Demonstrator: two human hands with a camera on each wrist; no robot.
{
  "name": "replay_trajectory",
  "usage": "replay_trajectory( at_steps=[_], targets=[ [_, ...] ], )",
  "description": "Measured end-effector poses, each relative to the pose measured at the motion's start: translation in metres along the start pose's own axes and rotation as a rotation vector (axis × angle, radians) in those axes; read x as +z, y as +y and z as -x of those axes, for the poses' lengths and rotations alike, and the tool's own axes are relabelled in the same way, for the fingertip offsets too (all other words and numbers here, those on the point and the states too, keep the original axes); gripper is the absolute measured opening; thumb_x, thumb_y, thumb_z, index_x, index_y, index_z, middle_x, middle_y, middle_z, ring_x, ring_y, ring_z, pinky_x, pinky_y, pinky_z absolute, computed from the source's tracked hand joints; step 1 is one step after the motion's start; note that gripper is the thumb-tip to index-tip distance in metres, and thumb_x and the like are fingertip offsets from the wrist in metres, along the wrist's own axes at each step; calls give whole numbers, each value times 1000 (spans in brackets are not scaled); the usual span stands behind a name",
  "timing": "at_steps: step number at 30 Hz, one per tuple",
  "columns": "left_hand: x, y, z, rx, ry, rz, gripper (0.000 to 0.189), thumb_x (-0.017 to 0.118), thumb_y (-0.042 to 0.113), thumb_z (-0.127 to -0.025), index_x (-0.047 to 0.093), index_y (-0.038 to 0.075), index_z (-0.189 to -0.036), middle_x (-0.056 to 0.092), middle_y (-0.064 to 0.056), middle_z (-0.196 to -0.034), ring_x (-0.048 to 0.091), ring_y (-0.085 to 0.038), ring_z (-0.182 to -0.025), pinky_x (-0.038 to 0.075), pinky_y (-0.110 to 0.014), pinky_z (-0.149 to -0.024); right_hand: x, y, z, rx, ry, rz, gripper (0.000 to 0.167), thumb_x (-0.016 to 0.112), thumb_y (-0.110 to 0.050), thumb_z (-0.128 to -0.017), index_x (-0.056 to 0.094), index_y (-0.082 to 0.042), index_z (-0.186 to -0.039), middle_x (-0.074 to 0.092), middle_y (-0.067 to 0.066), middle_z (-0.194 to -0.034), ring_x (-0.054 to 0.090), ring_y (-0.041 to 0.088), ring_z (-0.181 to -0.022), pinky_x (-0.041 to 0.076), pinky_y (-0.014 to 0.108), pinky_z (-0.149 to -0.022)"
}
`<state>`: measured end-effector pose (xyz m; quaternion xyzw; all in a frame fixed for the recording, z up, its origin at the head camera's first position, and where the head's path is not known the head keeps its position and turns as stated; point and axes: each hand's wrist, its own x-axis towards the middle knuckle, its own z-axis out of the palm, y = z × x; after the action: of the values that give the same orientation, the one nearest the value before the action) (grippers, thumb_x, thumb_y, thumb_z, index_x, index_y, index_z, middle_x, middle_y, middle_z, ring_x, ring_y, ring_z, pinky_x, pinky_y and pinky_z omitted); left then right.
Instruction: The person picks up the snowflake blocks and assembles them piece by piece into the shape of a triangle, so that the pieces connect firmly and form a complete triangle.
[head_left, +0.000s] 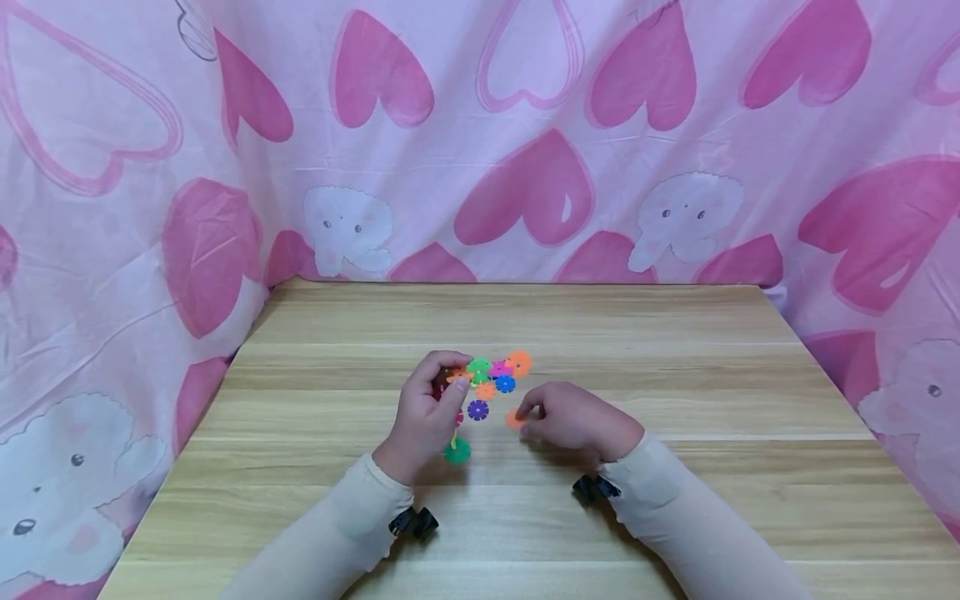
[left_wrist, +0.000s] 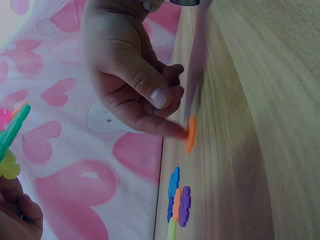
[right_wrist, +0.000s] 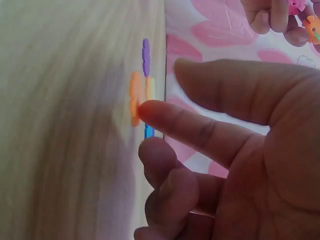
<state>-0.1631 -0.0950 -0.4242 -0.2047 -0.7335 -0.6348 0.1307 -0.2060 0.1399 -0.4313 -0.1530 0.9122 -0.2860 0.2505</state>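
Note:
My left hand [head_left: 423, 412] grips a cluster of joined plastic snowflake discs [head_left: 480, 371] in green, pink, orange and yellow. A darker green disc [head_left: 458, 451] hangs at its lower end; the palm and fingers hide part of the cluster. To the right, my right hand [head_left: 576, 421] touches a loose orange snowflake disc [head_left: 513, 419] lying on the table. In the right wrist view the index fingertip rests on that orange disc [right_wrist: 134, 99], while the thumb stands apart from it and the other fingers bend loosely.
Loose discs lie on the wooden table [head_left: 675, 358] between the hands: a purple one [head_left: 477, 410], a blue one [head_left: 506, 383] and a light orange one [head_left: 486, 391]. A pink heart-patterned cloth [head_left: 517, 192] hangs behind the table and along both sides.

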Motion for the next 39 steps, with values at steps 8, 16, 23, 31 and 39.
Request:
replay_trajectory(
  at_steps=[8, 16, 23, 31, 39],
  targets=[
    [0, 0, 2, -30, -1, -8, 26, 54, 4, -104, 62, 9, -128, 62, -8, -110, 55, -21, -82, 50, -23, -68, 3, -4, 1, -12, -22, 69, 31, 85, -15, -88, 74, -26, -114, 65, -2, -91, 59, 21, -83, 51, 38, -77],
    [0, -2, 3, -17, -5, 1, 26, 55, 3, -104, 62, 9, -128, 61, -9, -111, 54, -20, -81, 49, -23, -67, 7, -6, 3, -17, 2, 172, 22, 81, -7, -88, 64, -19, -93, 59, -1, -81, 55, 20, -76, 46, 35, -70],
    [-1, -4, 2, 25, -3, 22, 26, 54, 1, -103, 62, 5, -127, 58, -9, -97, 54, -16, -75, 50, -23, -64, 3, -3, 6, -30, -7, 89, 22, 80, -9, -90, 58, -14, -90, 53, 0, -78, 53, 19, -71, 41, 34, -64],
    [-2, -2, 0, 18, -1, 35, 26, 53, 1, -103, 61, 6, -127, 53, -8, -90, 53, -18, -65, 50, -25, -56, -12, 0, 5, -93, 82, -218, 21, 77, -10, -94, 63, -15, -108, 63, 6, -78, 57, 22, -68, 49, 33, -63],
    [-3, -2, -1, 6, 1, 37, 27, 54, 2, -103, 61, 7, -128, 53, -9, -93, 53, -18, -67, 50, -24, -57, -24, -1, 9, -305, 254, -425, 32, 73, -4, -96, 62, -9, -126, 61, 8, -86, 55, 24, -74, 49, 27, -61]
  ],
)
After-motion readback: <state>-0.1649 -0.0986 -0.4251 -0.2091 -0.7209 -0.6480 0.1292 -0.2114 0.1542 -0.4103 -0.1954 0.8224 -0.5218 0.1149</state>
